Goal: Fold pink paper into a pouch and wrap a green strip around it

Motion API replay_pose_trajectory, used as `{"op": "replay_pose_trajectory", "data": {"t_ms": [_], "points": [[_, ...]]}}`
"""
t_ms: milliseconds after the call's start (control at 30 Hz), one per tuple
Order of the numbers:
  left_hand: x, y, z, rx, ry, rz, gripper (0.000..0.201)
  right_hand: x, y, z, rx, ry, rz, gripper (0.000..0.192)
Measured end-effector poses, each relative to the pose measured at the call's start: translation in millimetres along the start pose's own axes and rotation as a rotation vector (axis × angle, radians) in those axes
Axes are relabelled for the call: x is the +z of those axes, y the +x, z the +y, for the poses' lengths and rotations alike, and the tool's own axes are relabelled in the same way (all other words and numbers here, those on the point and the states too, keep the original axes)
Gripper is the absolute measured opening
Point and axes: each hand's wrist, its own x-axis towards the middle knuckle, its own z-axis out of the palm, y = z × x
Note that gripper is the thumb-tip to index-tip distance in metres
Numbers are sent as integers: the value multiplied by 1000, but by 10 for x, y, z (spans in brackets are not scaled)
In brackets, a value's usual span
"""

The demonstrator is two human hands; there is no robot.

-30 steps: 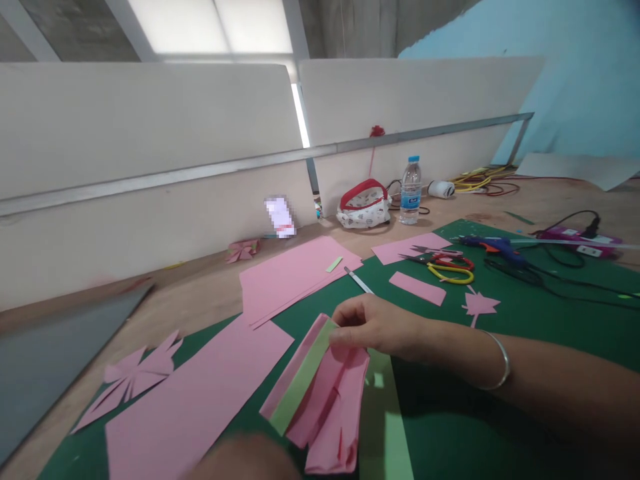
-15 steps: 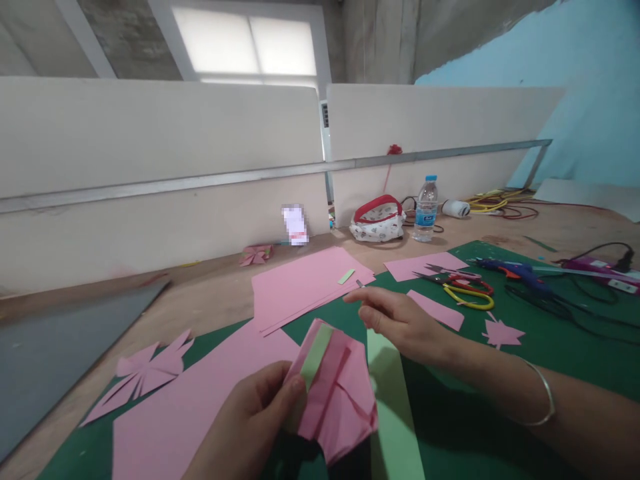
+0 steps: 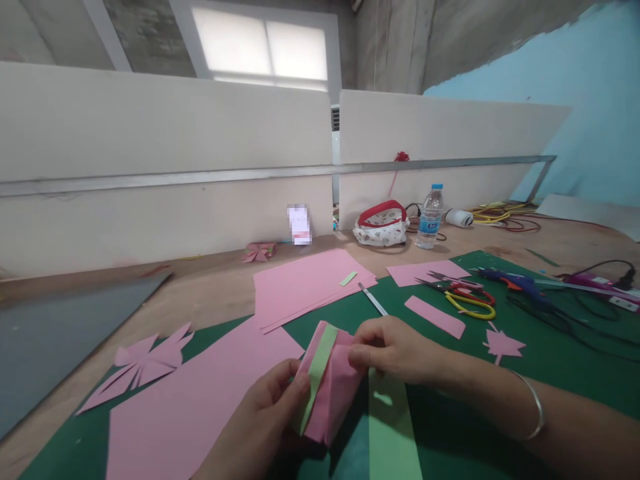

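Note:
A folded pink paper piece [image 3: 335, 393] with a light green strip [image 3: 320, 360] along one side is held between both hands. My left hand [image 3: 265, 413] grips its left edge, the thumb pressed on the green strip. My right hand [image 3: 395, 350] pinches its upper right edge between thumb and fingers. Beneath my right hand lies a long light green paper strip [image 3: 394, 427]. Just beyond that hand is a slim silver tool [image 3: 373, 299], its lower end hidden by the hand. Pink paper sheets [image 3: 310, 283] lie stacked behind, with a small green slip [image 3: 349, 279] on top.
Cut pink petals [image 3: 150, 363] rest at left on the green mat [image 3: 565, 400]. To the right are scissors [image 3: 470, 303], a pink star-like cutout [image 3: 504, 343] and a blue glue gun [image 3: 520, 279] with its cord. A water bottle [image 3: 430, 220] and a pouch [image 3: 383, 227] stand behind.
My right hand has moved down and left from near the silver tool to the folded pink paper and taken hold of its edge. The paper is now pressed narrower.

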Motion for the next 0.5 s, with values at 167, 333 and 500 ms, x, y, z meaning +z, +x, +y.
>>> {"op": "replay_pose_trajectory", "data": {"t_ms": [167, 333, 500], "points": [[-73, 124, -160, 27, -4, 36, 50, 79, 22, 30, 93, 97, 33, 25], [-81, 82, -64, 44, -27, 106, 47, 47, -29, -38, 8, 250, 16, 21], [-58, 55, -29, 97, 34, 169, 45, -54, -109, -55, -129, 200, -191, 38]]}}
